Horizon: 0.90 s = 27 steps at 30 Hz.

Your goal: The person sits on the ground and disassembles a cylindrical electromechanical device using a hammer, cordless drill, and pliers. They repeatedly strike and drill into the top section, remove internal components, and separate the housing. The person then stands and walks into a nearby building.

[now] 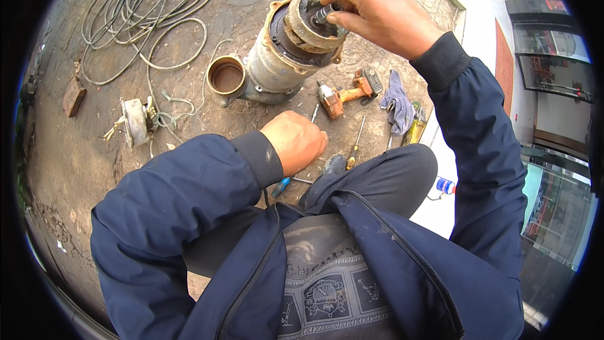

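Pinching with thumb and forefinger, the right hand grasps a dark ribbed part at the top of a grey motor, which stands on the ground. The left hand is curled, back uppermost; whether it holds anything cannot be told. Around the motor lie an orange drill, a rag and coiled cable.

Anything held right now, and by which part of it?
Right grip: dark ribbed cylinder, pinched at its outer end. Left grip: curled, can't tell if it holds anything.
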Each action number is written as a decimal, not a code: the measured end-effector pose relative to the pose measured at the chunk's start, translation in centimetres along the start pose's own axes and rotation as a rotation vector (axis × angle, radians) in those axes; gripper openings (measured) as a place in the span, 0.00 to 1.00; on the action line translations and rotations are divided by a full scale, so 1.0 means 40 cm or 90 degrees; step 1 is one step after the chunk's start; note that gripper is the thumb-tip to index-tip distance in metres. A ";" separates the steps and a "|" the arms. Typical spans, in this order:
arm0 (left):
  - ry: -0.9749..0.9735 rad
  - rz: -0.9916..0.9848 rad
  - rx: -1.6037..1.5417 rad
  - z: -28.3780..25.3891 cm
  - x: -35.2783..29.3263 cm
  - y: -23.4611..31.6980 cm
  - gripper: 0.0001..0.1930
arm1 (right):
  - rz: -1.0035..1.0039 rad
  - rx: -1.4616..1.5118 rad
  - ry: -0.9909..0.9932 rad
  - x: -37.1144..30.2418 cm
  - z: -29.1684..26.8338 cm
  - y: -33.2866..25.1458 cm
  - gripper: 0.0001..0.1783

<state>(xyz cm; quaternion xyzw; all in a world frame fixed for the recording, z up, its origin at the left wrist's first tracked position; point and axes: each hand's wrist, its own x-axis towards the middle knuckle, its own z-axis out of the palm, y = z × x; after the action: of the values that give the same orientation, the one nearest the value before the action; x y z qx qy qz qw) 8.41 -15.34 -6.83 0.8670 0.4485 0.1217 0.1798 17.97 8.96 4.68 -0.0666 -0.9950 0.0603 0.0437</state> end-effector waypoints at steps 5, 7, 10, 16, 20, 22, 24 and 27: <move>0.034 0.009 -0.018 0.006 -0.001 -0.005 0.10 | 0.045 0.000 0.010 0.015 0.012 -0.009 0.19; 0.030 -0.005 -0.015 0.008 -0.001 -0.004 0.08 | 0.081 -0.048 -0.017 0.020 0.016 -0.023 0.20; 0.011 0.001 0.003 0.008 -0.002 -0.004 0.08 | 0.093 -0.102 0.000 0.022 0.024 -0.038 0.20; 0.044 -0.007 -0.007 -0.004 -0.003 -0.004 0.07 | 0.013 -0.084 0.008 0.027 0.033 -0.026 0.17; 0.019 -0.007 -0.004 -0.022 -0.002 -0.017 0.07 | -0.029 -0.056 0.022 0.024 0.033 -0.012 0.16; 0.024 -0.009 -0.001 -0.031 0.000 -0.026 0.07 | -0.022 -0.042 0.025 0.019 0.035 -0.010 0.15; 0.030 -0.015 -0.011 -0.038 0.006 -0.034 0.08 | -0.012 -0.046 0.024 0.017 0.039 -0.009 0.15; 0.031 -0.020 -0.040 -0.046 0.016 -0.038 0.09 | -0.017 -0.070 0.029 0.019 0.049 -0.009 0.16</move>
<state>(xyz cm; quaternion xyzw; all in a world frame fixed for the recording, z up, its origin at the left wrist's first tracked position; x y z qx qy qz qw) 6.96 -13.64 -5.78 0.8506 0.4623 0.1539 0.1977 16.97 8.47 2.83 -0.0573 -0.9963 0.0036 0.0633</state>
